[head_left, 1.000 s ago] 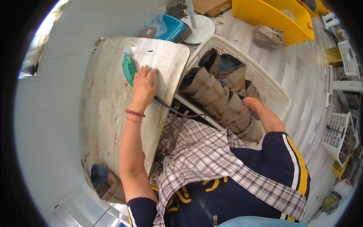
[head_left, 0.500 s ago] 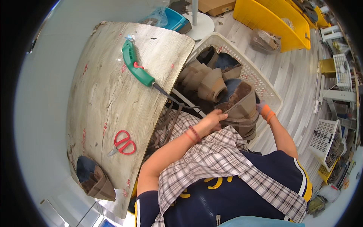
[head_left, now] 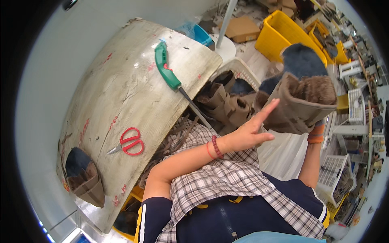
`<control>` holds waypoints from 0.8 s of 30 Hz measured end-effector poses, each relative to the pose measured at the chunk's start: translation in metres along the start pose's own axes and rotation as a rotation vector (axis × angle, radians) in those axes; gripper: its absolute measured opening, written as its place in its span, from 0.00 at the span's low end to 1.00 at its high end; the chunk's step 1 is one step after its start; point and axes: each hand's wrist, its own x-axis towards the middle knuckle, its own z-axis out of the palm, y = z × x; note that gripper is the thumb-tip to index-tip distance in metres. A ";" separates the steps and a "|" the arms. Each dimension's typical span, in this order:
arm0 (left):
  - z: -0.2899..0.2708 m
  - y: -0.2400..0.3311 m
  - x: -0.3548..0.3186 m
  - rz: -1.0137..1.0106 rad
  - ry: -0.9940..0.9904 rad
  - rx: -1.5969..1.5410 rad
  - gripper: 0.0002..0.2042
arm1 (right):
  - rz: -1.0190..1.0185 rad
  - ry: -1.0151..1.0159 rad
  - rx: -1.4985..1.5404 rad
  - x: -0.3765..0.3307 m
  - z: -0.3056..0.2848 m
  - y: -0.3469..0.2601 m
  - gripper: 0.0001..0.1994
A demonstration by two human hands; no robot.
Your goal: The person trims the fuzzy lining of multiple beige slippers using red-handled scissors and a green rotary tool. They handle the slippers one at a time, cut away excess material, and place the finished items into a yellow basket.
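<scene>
At right, brown fur-lined uppers (head_left: pixel 300 107)

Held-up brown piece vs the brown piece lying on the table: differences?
The held-up brown piece is in the air; the other brown piece lies on the table. The held-up brown piece's opening gapes wide; the other's looks narrower. Both show brown outsides, brown fluffy lining and dark blue parts.

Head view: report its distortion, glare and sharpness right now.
Head view: a black fisheye rim frames the scene, and the worn, pale wooden tabletop bends at its edges; head view: a whitish sheen lies around the green, curved plastic tool; head view: the brown, fur-lined fabric boot shows clear texture, while small items along the right rim are indistinct.
</scene>
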 end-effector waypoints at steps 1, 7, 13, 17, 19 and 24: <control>-0.010 0.011 0.004 0.110 -0.001 0.198 0.39 | -0.019 -0.046 0.036 0.019 0.008 -0.005 0.23; -0.033 0.118 -0.013 0.484 0.207 0.979 0.33 | -0.052 -0.558 0.951 0.065 0.222 -0.098 0.26; -0.054 0.187 -0.070 0.538 0.655 1.698 0.21 | 0.203 -0.947 1.296 0.044 0.435 -0.109 0.23; -0.085 0.221 -0.114 0.547 0.917 1.770 0.19 | 0.421 -1.025 1.173 0.004 0.557 -0.082 0.22; -0.114 0.215 -0.136 0.474 0.944 1.843 0.19 | 0.474 -1.039 1.041 -0.020 0.590 -0.064 0.21; -0.200 0.165 -0.225 0.103 1.317 1.637 0.20 | 0.561 -1.114 0.689 -0.043 0.645 -0.001 0.20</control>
